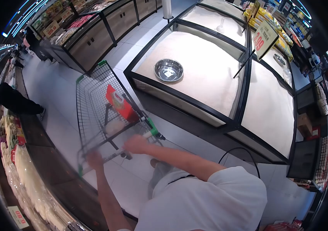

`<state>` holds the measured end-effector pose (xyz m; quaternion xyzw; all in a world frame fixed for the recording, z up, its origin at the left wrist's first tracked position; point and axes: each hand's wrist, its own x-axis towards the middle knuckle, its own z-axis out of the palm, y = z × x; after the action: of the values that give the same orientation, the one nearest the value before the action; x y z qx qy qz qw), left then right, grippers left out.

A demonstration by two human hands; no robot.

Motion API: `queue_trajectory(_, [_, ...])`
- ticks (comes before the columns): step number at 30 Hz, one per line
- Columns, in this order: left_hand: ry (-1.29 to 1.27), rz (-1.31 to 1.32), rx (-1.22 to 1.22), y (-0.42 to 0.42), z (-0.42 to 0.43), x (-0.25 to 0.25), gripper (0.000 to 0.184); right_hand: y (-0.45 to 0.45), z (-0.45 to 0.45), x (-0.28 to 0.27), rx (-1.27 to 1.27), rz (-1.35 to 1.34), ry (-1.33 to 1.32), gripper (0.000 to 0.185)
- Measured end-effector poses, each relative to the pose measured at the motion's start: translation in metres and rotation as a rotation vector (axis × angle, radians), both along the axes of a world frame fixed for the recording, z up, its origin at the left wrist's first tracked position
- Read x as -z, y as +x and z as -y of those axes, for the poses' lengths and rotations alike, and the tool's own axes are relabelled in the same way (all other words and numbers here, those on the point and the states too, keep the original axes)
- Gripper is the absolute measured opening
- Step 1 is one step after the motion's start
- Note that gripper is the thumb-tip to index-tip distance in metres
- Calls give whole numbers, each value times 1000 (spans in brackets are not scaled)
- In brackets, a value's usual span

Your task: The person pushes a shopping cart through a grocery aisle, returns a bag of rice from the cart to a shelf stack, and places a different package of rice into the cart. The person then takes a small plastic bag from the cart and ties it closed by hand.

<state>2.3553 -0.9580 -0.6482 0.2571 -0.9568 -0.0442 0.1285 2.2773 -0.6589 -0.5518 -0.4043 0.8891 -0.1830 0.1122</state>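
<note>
A shopping cart (90, 96) with a dark wire basket and green corner caps stands in front of me. My right hand (137, 144) is closed around its handle bar (148, 134), near the green end. Farther left, my left hand (94, 159) is wrapped on the same bar, its outline smeared by motion. Inside the basket lies a red package (127, 111) with a pale, loop-shaped part on top. A whitish item (114, 126), possibly a bag, rests closer to the handle; blur hides its kind.
Black-framed bins (194, 50) of white grain, probably rice, flank the cart's right, with a metal bowl (168, 70) and a price sign (263, 39). Packaged goods (29, 177) line the left shelf. A person in dark clothes (15, 99) stands ahead left. Wooden display counters (90, 44) stand beyond.
</note>
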Motion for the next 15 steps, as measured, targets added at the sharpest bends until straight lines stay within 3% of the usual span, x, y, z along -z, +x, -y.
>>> queue_trajectory(5, [201, -165, -21, -74, 34, -19, 29, -58, 53, 28, -11, -220, -49, 32])
queue_trajectory(7, [202, -204, 13, -104, 54, -17, 29, -82, 72, 29, 41, -206, -48, 33])
queue_trajectory(8, [211, -197, 19, -119, 63, -17, 29, -95, 83, 34, 68, -305, -205, 37])
queue_trajectory(15, [177, -174, 132, -228, 134, -2, 28, -171, 146, 51, 159, -316, -171, 36])
